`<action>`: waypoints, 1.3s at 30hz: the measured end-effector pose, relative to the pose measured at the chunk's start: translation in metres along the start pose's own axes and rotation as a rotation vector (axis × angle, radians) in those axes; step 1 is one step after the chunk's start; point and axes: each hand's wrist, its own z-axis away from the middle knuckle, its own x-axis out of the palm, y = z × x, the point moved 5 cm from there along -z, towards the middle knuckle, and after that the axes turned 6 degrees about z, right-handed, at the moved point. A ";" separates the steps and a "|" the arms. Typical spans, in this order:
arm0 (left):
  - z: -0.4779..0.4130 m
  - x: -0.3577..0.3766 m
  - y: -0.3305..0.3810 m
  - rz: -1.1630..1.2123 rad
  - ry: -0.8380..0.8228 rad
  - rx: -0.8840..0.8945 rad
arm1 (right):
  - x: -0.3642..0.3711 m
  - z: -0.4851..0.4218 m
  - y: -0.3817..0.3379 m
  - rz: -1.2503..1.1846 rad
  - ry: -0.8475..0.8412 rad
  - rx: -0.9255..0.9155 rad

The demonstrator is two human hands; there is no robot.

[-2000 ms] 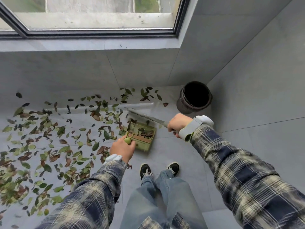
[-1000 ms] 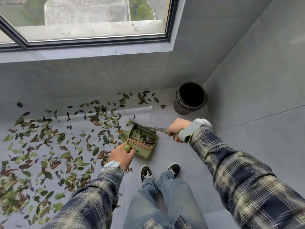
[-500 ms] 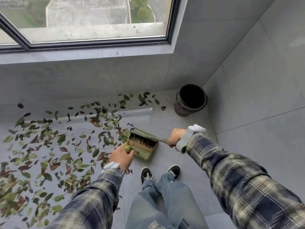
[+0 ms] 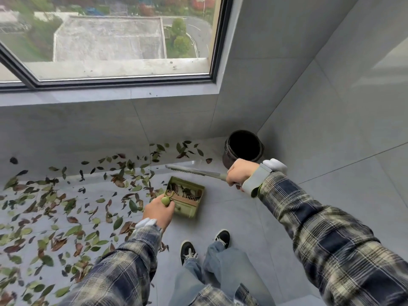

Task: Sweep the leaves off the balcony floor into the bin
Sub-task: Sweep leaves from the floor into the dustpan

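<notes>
My left hand [image 4: 157,212] grips the handle of a green dustpan [image 4: 186,198] that holds several leaves and sits low over the grey floor. My right hand [image 4: 240,174] grips the handle of a small green brush [image 4: 194,171], which points left, raised beyond the pan's far edge and apart from it. Green and brown leaves [image 4: 66,206] lie scattered over the floor to the left. A dark round bin [image 4: 244,149] stands open in the far right corner, just behind my right hand.
A grey wall [image 4: 88,129] under a large window closes off the far side, and another grey wall [image 4: 342,107] runs along the right. My two black shoes [image 4: 205,244] stand on bare tiles below the dustpan.
The brush has lifted away from the dustpan's mouth toward the bin side. The dustpan and my left hand have stayed almost in place. The view has tilted up a little.
</notes>
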 end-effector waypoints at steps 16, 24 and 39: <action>-0.091 -0.006 0.101 -0.051 0.044 -0.010 | -0.054 -0.117 0.019 -0.243 -0.023 0.013; -0.142 -0.003 0.129 -0.051 0.064 -0.088 | -0.091 -0.246 0.012 -0.090 -0.007 0.042; -0.189 -0.001 0.119 -0.025 0.031 -0.224 | -0.030 -0.344 0.005 0.216 -0.148 0.170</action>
